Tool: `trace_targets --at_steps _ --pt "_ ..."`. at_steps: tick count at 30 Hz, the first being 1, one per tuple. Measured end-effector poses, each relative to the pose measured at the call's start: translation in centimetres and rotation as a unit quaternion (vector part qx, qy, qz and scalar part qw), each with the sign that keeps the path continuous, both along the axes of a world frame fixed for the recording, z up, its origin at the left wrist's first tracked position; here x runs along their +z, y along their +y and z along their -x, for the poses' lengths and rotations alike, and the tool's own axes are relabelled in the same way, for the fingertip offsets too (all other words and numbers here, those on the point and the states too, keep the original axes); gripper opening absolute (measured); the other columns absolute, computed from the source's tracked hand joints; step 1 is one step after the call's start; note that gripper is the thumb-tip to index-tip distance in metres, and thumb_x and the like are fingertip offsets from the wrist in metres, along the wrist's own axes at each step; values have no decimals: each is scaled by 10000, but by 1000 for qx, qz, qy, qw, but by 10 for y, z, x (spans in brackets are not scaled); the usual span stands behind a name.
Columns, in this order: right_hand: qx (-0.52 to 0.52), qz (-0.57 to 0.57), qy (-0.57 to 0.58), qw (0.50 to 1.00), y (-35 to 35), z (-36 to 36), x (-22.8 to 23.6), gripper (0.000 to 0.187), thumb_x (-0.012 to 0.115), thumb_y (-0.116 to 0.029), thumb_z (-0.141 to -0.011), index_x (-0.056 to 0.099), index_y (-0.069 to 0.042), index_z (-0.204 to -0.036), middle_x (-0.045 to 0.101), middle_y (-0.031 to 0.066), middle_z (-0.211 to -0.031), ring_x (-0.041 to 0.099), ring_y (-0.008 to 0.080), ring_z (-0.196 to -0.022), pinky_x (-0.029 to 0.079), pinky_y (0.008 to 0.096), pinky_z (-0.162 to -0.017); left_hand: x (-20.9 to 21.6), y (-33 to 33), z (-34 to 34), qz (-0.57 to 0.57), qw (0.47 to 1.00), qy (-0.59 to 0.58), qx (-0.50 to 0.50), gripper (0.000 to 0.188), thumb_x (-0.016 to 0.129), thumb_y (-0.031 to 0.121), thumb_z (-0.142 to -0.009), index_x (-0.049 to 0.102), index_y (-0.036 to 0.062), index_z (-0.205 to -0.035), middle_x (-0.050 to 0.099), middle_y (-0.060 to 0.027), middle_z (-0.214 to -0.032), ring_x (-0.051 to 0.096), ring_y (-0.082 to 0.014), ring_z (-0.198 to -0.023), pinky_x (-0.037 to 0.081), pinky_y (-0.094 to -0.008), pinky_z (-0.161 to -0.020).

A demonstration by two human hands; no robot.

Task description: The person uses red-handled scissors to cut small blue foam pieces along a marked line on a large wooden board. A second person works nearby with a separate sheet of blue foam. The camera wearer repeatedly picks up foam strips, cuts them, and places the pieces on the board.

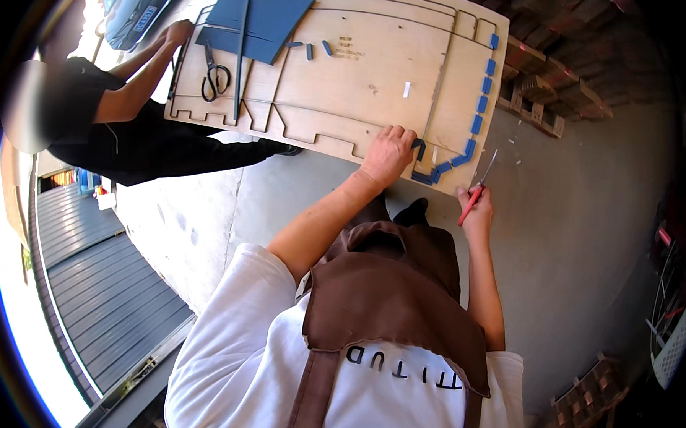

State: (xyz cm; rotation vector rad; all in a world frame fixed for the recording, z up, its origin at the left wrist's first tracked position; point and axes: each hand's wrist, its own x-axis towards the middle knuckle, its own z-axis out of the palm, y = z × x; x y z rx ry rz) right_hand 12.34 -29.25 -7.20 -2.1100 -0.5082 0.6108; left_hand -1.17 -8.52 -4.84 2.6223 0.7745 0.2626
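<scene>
A wide plywood board (pixel 364 69) with thin dark metal strips set into it, like a cutting die, lies in front of me. My left hand (pixel 392 149) rests on its near edge, fingers bent and pressed together; whatever they pinch is hidden. Beside the fingertips is a dark hooked piece (pixel 419 147). Short blue foam strips (pixel 482 104) line the board's right side and bend round its near right corner. Just off that corner, my right hand (pixel 478 212) is closed on a red-handled tool (pixel 471 205) with a slim pointed metal blade, tip upward.
On the board's left lie a blue foam sheet (pixel 259 23), black-handled scissors (pixel 215 78), a long dark strip (pixel 241 60) and small blue pieces (pixel 309 52). A co-worker's hands (pixel 179 32) are at the left edge. Wooden pallets (pixel 539 100) stand at the right; scraps dot the floor.
</scene>
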Motion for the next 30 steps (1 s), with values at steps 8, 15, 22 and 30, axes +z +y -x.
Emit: trace_targets --at_steps 8,15,22,30 --pt "20 -11 -7 1000 -2 -2 -15 272 744 -192 -834 525 -35 -864 556 38 -733 504 116 -659 448 272 -629 6 13 6 66 998 -12 -19 180 577 119 -864 566 64 -1035 595 -132 -943 576 -320 -984 468 -392 -876" --pt "-34 11 8 999 -4 -2 -27 287 739 -207 -826 527 -21 -876 592 102 -771 562 216 -700 471 334 -705 17 185 59 -10 990 -61 127 152 564 74 -847 631 80 -984 618 -130 -926 581 -331 -903 486 -425 -792" --pt "-75 74 -12 994 7 11 -7 302 736 -224 -831 515 -20 -866 586 82 -752 547 186 -683 467 320 -684 17 299 97 -162 983 6 90 164 546 75 -827 627 111 -965 585 -60 -962 526 -249 -962 400 -383 -824" --pt "-83 218 -70 970 11 18 5 350 732 -291 -826 545 -29 -963 655 138 -808 635 266 -726 492 368 -690 17 295 101 106 990 -75 44 111 659 139 -851 620 114 -952 641 -30 -866 615 -221 -856 440 -345 -696"
